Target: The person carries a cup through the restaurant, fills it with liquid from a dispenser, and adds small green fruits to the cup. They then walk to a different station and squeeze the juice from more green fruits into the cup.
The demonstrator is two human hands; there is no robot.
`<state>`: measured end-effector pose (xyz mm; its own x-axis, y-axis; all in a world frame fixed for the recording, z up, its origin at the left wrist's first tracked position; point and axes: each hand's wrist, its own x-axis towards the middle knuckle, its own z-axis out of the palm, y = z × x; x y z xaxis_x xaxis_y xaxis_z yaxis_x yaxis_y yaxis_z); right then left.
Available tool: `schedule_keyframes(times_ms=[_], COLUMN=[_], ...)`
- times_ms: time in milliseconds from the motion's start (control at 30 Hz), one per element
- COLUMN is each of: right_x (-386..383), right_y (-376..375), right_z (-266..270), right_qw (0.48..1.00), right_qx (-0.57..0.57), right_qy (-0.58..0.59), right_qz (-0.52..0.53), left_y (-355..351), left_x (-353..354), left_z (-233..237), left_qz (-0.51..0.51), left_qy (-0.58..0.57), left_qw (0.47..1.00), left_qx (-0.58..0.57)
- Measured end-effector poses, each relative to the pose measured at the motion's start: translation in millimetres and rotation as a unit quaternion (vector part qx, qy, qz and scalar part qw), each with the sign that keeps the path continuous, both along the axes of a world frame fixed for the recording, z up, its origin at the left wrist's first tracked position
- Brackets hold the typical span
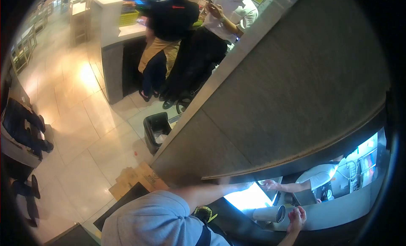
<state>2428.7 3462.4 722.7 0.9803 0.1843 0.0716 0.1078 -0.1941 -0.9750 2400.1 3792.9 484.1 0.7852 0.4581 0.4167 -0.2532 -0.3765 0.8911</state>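
Note:
My left arm, in a grey short sleeve [156,208], stretches to the right toward a brightly lit opening. At its end my left hand [245,186] is washed out by glare, so its fingers cannot be made out. Close by is the hand [270,185] of a person in a white shirt [318,175] on the far side. At the lower right my right hand [297,217] is raised with curled fingers; whatever they may hold is hidden. A metal cylindrical container [266,214] lies tilted just left of it, apart from the fingers. Below my left hand glows a white lit surface [248,198].
A broad dark panel [270,98] slants across the right. Flattened cardboard [137,180] and a black bin [156,129] are on the tiled floor. Two people, in a black shirt [175,17] and a white shirt [232,13], stand by a counter [111,45]. Other people's legs [27,123] appear left.

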Motion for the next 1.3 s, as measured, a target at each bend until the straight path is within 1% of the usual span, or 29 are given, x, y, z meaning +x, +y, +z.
schedule_keyframes(times_ms=[100, 133, 233, 333, 433, 467, 533, 567, 633, 667, 700, 733, 767, 800, 833, 867, 900, 1033, 1200, 1300], right_x=[-8.3, -2.6, -2.1, -9.9, -19.0, -22.1, -13.0, -24.5, -31.9, -37.6, -36.6, -32.5, -29.1, -28.5, -33.5, -37.5, -41.2, -43.7, -45.1, -45.3], right_y=[3.7, -3.8, -15.4, -13.4, -13.0, -11.2, -22.3, -8.9, -9.7, -8.1, -13.9, -18.7, -22.2, -25.9, -19.0, -12.3, -6.4, 0.3, 16.1, 26.4], right_z=[7.1, 5.4, 1.8, 4.6, 7.6, 12.8, 3.4, 6.2, 9.4, 8.1, 7.4, 5.6, 1.7, -1.4, 1.9, 7.8, 9.5, -3.3, -10.3, -8.7], right_qw=[0.999, 0.999, 0.998, 0.998, 0.999, 1.0, 1.0, 0.998, 0.996, 0.985, 0.969, 0.95, 0.936, 0.933, 0.932, 0.929, 0.926, 0.903, 0.841, 0.82], right_qx=[0.032, 0.027, 0.025, 0.003, 0.018, -0.001, 0.0, -0.041, -0.088, -0.163, -0.239, -0.276, -0.326, -0.326, -0.338, -0.354, -0.367, -0.406, -0.48, -0.53], right_qy=[-0.01, -0.001, 0.037, 0.004, -0.026, -0.012, 0.004, -0.015, -0.001, -0.026, -0.065, -0.134, -0.128, -0.147, -0.129, -0.108, -0.091, -0.142, -0.246, -0.21], right_qz=[-0.004, 0.019, 0.036, 0.06, 0.011, -0.01, -0.019, -0.042, 0.012, -0.058, -0.024, 0.048, 0.046, 0.043, 0.027, 0.019, 0.019, 0.02, 0.038, 0.046], left_y=[-2.3, -2.0, -1.3, -2.5, -6.8, -6.9, -5.1, -5.6, -15.1, -11.8, -9.1, -2.0, -3.3, -1.9, -1.0, 0.0, 1.6, 5.2, 6.6, 7.4], left_x=[0.4, 1.0, 1.2, 0.2, -0.4, -0.7, 1.2, 1.9, 7.4, 10.9, 12.3, 13.3, 16.4, 5.6, -13.3, -11.7, -25.1, -26.6, -26.5, -28.6], left_z=[5.7, 6.7, 3.7, 3.7, 0.1, -1.1, -6.8, -12.5, -34.1, -45.4, -54.4, -60.1, -63.5, -36.9, -10.0, -10.3, 10.0, 13.3, 10.2, 13.8], left_qz=[0.002, 0.003, 0.008, 0.011, 0.007, 0.006, 0.012, 0.017, 0.02, 0.024, 0.027, 0.029, 0.031, 0.002, -0.01, -0.013, 0.001, -0.015, -0.014, -0.014], left_qy=[-0.004, -0.007, -0.008, -0.009, -0.008, -0.008, -0.012, -0.012, -0.015, -0.016, -0.019, -0.026, -0.029, -0.074, -0.017, -0.031, -0.01, -0.027, -0.031, -0.025], left_qw=[1.0, 1.0, 1.0, 1.0, 1.0, 1.0, 1.0, 1.0, 0.999, 0.998, 0.998, 0.997, 0.996, 0.997, 1.0, 0.999, 1.0, 1.0, 0.999, 1.0], left_qx=[-0.003, -0.002, -0.003, -0.004, 0.0, 0.002, 0.01, 0.014, 0.035, 0.048, 0.059, 0.062, 0.075, 0.016, 0.001, 0.006, 0.002, 0.008, 0.012, 0.009])
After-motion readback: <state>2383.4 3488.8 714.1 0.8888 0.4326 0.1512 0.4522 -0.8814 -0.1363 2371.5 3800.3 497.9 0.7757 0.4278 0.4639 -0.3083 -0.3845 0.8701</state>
